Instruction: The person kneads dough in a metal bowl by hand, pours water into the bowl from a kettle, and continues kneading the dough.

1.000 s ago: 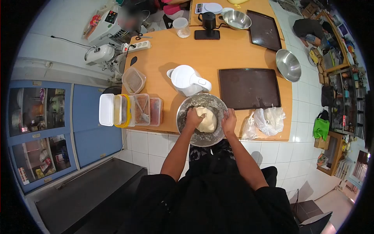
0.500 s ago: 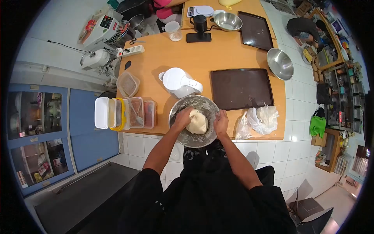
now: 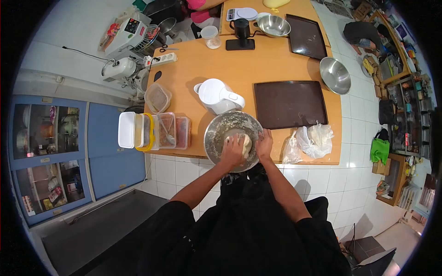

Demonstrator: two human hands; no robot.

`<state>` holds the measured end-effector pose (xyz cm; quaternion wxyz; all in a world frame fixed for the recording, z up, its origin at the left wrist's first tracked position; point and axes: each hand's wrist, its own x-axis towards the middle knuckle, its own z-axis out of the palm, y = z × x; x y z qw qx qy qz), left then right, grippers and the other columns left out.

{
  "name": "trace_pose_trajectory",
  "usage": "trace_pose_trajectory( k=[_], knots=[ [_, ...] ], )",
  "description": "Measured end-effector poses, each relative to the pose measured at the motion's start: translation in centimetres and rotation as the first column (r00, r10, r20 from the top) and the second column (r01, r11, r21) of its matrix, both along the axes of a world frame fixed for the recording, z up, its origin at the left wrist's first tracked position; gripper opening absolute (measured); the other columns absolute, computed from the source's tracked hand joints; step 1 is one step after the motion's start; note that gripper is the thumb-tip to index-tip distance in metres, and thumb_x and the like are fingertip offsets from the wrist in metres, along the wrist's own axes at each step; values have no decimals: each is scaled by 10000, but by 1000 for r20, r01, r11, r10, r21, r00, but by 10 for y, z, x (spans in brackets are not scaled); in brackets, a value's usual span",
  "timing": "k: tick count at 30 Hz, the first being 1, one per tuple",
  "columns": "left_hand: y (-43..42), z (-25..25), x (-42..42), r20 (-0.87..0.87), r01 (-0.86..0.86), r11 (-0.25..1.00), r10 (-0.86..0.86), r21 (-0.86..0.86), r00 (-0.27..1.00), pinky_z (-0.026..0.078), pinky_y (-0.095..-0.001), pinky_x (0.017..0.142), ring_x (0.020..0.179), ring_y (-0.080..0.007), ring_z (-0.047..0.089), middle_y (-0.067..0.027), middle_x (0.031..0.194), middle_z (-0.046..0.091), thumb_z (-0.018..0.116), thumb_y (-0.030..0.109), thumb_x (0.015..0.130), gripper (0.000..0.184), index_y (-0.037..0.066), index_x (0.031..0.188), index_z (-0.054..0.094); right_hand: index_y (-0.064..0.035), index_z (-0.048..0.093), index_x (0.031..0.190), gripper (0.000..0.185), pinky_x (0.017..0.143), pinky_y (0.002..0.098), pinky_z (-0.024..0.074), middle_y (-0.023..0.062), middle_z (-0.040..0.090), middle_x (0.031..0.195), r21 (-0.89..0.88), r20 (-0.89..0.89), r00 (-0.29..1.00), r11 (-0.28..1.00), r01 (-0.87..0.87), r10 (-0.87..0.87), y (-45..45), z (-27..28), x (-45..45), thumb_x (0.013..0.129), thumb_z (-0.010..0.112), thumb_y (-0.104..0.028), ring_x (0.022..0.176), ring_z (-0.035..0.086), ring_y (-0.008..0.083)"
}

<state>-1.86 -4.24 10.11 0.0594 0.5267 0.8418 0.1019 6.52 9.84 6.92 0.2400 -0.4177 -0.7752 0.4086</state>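
Note:
A metal mixing bowl (image 3: 212, 142) smeared with floury residue sits at the table's front edge, close to my body. Inside it lies a pale lump of dough (image 3: 247, 146). My left hand (image 3: 233, 151) reaches into the bowl and presses on the dough, its fingers curled over the top and covering much of the lump. At the bowl's right side, my right hand (image 3: 264, 144) grips the rim. Just behind the bowl stands a white plastic pitcher (image 3: 213, 94).
Dark baking tray (image 3: 290, 105) and plastic bags (image 3: 315, 141) lie right of the bowl. Lidded containers (image 3: 126, 130) stand left. Farther off are a steel bowl (image 3: 335, 76), a kitchen scale (image 3: 242, 14) and a power strip (image 3: 165, 58). One person crouches (image 3: 363, 37) at the far right.
My left hand has moved from the dough's left side onto its top, toward my body. The dough now looks flatter and more covered. My right hand stays at the rim.

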Motion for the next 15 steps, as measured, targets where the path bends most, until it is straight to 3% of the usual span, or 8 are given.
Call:
trace_pose_trajectory(
  k=[3,6,9,12,15],
  knots=[
    [-8,8,-3,142,-21,991,2,132,990,474,-524,871,1076,-436,576,-260,1203,565,642,308,823,427,67,1173,595,27,556,957,148,768,508,438,225,543,958,-43,-13,1000,999,11,-12,-1,1,0,826,499,66,919,546,464],
    [-1,-2,-24,522,-174,983,180,-61,834,489,-513,788,960,-434,610,-281,1072,608,601,308,873,332,45,1076,613,28,554,953,140,765,504,439,228,541,957,-9,-93,995,1000,-20,19,0,4,0,828,502,62,918,544,468],
    [9,-16,-34,579,-289,955,275,-70,767,480,-513,732,870,-435,614,-278,972,620,581,294,893,281,38,1004,618,31,552,960,146,765,501,440,231,538,956,-34,-82,997,999,-16,13,0,3,-2,826,502,63,917,541,472],
    [20,-27,-42,513,-146,983,181,-108,839,463,-521,740,878,-421,604,-228,976,616,592,301,883,250,73,967,649,38,547,963,156,761,503,440,232,538,958,-12,-27,1000,1000,-7,6,0,3,-2,815,507,70,916,544,472],
    [25,-31,-23,273,-160,952,86,261,958,441,-514,741,893,-385,584,-172,960,591,607,298,867,218,91,906,661,45,545,973,172,772,502,444,234,537,961,-49,-53,998,999,-23,21,1,4,-1,807,512,76,921,549,474]
  ],
)
